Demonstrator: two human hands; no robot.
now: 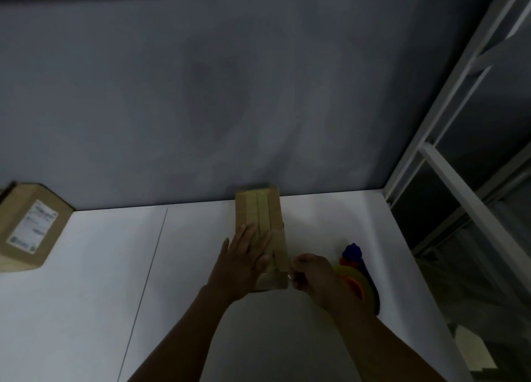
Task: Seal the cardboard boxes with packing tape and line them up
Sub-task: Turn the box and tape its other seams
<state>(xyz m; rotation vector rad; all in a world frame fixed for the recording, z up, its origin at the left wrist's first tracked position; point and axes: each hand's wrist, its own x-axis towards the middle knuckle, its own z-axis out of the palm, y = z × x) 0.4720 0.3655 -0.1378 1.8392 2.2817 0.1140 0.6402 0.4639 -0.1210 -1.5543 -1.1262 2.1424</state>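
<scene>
A narrow brown box [260,226] lies lengthwise, far end at the wall [201,94], tape [263,209] along its top seam. A blue-and-orange dispenser [356,275], apparently holding a roll, lies just right. A labelled box [28,229] sits far left.

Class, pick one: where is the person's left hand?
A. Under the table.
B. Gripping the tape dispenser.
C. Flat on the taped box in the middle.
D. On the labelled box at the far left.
C: the left hand lies with straight fingers on top of the middle box.

The taped box [260,223] and labelled box [31,226] are brown, the tape dispenser [357,275] blue and orange.
</scene>
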